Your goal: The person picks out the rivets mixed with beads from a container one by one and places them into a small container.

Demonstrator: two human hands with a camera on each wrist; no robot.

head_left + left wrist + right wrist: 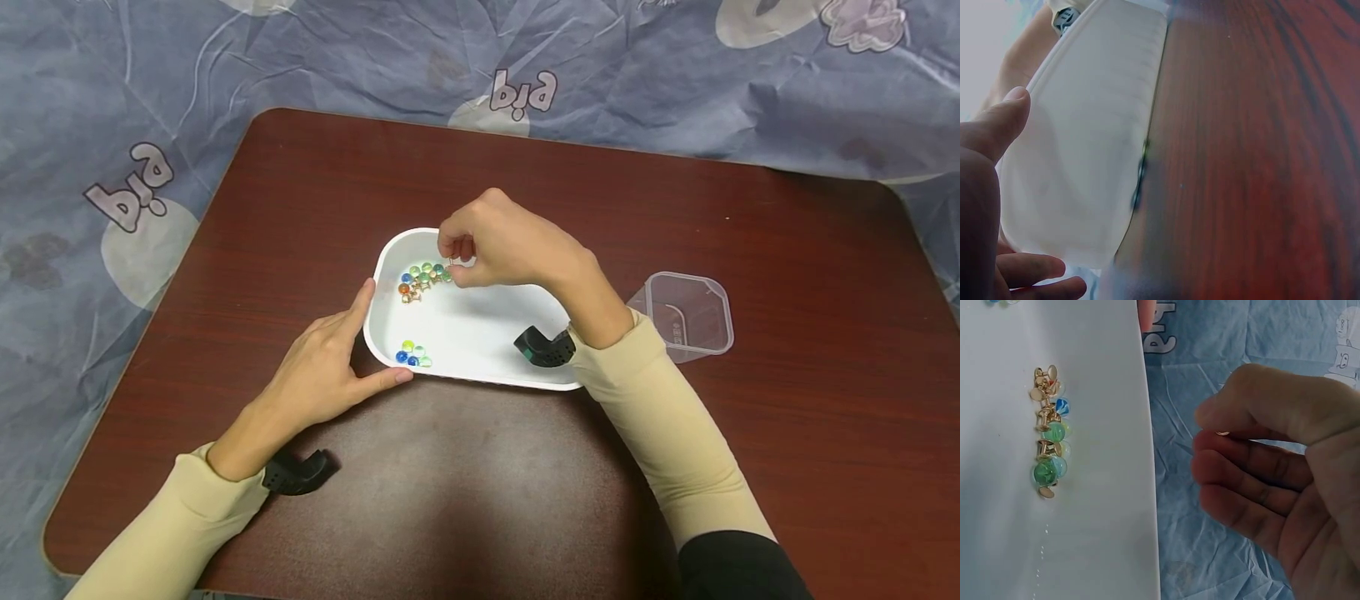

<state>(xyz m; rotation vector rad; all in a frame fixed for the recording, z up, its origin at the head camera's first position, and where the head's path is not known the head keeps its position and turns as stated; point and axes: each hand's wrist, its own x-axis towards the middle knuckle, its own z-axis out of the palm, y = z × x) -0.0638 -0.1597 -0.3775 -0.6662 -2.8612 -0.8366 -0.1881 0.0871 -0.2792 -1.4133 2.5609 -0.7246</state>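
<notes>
A white tray (495, 333) holds glass marbles (407, 354) in its near left corner. Along its far left part lie more marbles mixed with small gold spool-shaped studs (1044, 419). My left hand (318, 367) rests against the tray's left end, thumb at the near rim and fingers spread along the left side. Over the tray's far side is my right hand (510, 246), pinching a small gold stud (1222, 432) between thumb and forefinger. Only a sliver of that stud shows; the fingers hide the rest.
A clear plastic container (686, 317) stands right of the tray, partly behind my right forearm. The brown wooden table (465, 467) ends at a far edge before blue patterned cloth (360, 67). Each wrist wears a black device (300, 472).
</notes>
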